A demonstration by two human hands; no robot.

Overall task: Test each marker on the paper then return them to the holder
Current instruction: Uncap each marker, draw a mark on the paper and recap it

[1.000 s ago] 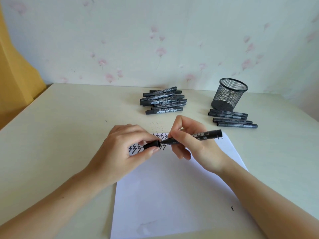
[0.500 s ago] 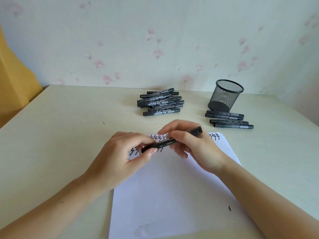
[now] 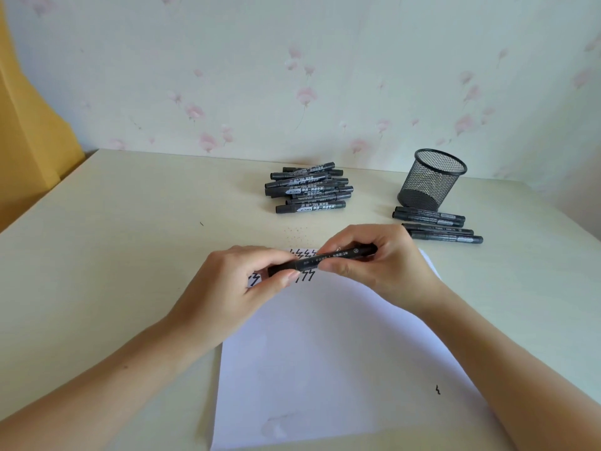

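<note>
Both hands hold one black marker level above the top of the white paper. My left hand pinches its cap end between thumb and fingers. My right hand grips the barrel. Black zigzag test marks show on the paper under the hands. A pile of several black markers lies at the back centre. Several more markers lie in a row in front of the black mesh holder, which stands at the back right.
The pale tabletop ends at a flowered wall behind. A yellow surface stands at the far left. A small stray ink mark sits low on the paper's right side.
The cap end and barrel have come together, so the marker looks shorter and closed. The right hand has slid along the barrel toward the left hand.
</note>
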